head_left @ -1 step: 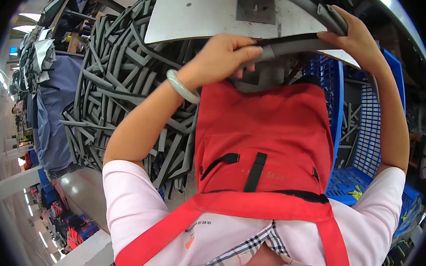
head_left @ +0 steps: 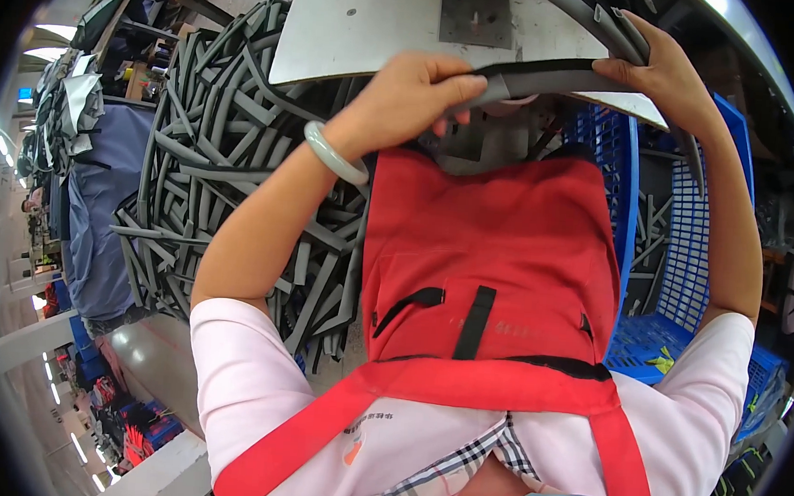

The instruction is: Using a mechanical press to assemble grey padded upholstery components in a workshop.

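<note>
My left hand (head_left: 415,99) is closed on one end of a grey strip (head_left: 548,83) with a black edge, its thumb pressed along the top. My right hand (head_left: 666,78) grips the strip's other end, so it stretches between both hands, just over the table's near edge. Several more grey tube-like strips (head_left: 601,29) are bundled in the right hand and stick out to the upper left. One strip tail (head_left: 689,157) hangs down past the right wrist. The left fingertips are partly hidden and slightly blurred.
A white table (head_left: 383,29) with a metal plate (head_left: 477,12) lies ahead. A large heap of grey strips (head_left: 230,156) rises on the left. At the right stands a blue plastic crate (head_left: 630,189) with some strips inside. My red apron (head_left: 498,236) covers my lap.
My left hand has shifted slightly up and to the left with the strip's end. The strips in my right hand have swung a little, and the hanging tail shows more.
</note>
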A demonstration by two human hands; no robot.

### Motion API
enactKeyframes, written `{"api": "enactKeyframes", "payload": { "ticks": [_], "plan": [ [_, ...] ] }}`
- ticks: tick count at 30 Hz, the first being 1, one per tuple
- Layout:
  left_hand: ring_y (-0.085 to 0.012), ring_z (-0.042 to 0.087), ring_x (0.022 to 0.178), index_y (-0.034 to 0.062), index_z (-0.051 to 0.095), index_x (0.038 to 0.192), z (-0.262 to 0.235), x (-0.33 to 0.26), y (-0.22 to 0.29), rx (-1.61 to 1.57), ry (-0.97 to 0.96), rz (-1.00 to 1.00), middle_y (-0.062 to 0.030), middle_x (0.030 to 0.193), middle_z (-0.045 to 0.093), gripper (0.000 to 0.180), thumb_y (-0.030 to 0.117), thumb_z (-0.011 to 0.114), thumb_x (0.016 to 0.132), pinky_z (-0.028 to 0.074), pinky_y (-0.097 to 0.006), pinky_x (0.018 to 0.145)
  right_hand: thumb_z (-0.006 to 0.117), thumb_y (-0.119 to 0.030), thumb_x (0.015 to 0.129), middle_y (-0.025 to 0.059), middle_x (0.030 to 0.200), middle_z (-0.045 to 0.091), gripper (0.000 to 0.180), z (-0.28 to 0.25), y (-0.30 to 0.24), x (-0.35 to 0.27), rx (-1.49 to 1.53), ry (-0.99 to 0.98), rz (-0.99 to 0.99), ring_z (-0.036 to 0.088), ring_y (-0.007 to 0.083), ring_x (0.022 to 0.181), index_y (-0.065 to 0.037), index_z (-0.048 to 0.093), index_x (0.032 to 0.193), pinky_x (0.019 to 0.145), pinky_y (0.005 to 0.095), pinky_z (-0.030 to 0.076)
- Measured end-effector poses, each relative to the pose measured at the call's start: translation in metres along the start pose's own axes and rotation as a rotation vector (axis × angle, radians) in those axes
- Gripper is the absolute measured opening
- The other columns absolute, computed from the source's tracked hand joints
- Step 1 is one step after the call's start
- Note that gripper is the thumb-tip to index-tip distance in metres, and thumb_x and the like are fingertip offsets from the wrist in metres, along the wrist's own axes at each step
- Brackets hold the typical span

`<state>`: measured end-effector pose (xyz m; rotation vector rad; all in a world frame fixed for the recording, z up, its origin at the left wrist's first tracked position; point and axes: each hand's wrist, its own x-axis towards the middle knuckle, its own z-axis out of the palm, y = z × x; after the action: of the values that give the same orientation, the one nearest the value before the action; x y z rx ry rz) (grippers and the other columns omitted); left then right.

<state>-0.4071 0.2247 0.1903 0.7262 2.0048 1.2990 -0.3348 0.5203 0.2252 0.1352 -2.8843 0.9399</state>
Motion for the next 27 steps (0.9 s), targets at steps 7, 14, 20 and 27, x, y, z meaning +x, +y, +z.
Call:
{"api": "enactKeyframes", "payload": {
  "ticks": [7, 14, 20, 27],
  "plan": [
    [-0.0028, 0.048, 0.052, 0.0007, 0.070, 0.107, -0.033, 0.046, 0.013, 0.342, 0.233, 0.297, 0.0004, 0.063, 0.058, 0.033, 0.028, 0.068, 0.089, 0.038, -0.019, 0.047, 0.073, -0.032, 0.084, 0.0011, 0.080, 0.055, 0.038, -0.009, 0.026, 0.031, 0.051, -0.048, 0.016, 0.051, 0.0086, 0.076, -0.002, 0.058, 0.102, 0.072, 0.0246, 0.043],
    [-0.0075, 0.051, 0.050, 0.0001, 0.071, 0.104, -0.052, 0.072, 0.019, 0.282, 0.261, 0.160, -0.0037, 0.060, 0.060, 0.036, 0.031, 0.068, 0.085, 0.042, -0.024, 0.047, 0.074, -0.034, 0.084, 0.0019, 0.086, 0.061, 0.041, -0.002, 0.042, 0.061, 0.121, 0.006, -0.021, 0.054, 0.0088, 0.078, -0.002, 0.061, 0.107, 0.075, 0.0249, 0.045],
    [-0.0078, 0.050, 0.048, -0.0001, 0.071, 0.105, -0.065, 0.083, 0.016, 0.307, 0.297, 0.182, -0.0037, 0.059, 0.060, 0.038, 0.032, 0.067, 0.085, 0.042, -0.023, 0.047, 0.078, -0.022, 0.077, 0.0106, 0.106, 0.067, 0.052, -0.020, -0.008, 0.066, 0.156, -0.064, 0.244, 0.059, 0.0178, 0.097, 0.000, 0.059, 0.120, 0.088, 0.0292, 0.045],
    [-0.0089, 0.052, 0.051, -0.0014, 0.071, 0.104, -0.068, 0.098, 0.018, 0.318, 0.254, 0.246, -0.0050, 0.062, 0.061, 0.036, 0.029, 0.067, 0.086, 0.044, -0.023, 0.049, 0.076, -0.015, 0.077, 0.0033, 0.092, 0.066, 0.042, -0.018, 0.006, 0.075, 0.273, 0.030, 0.157, 0.058, 0.0134, 0.084, -0.002, 0.062, 0.114, 0.081, 0.0279, 0.046]
  ]
}}
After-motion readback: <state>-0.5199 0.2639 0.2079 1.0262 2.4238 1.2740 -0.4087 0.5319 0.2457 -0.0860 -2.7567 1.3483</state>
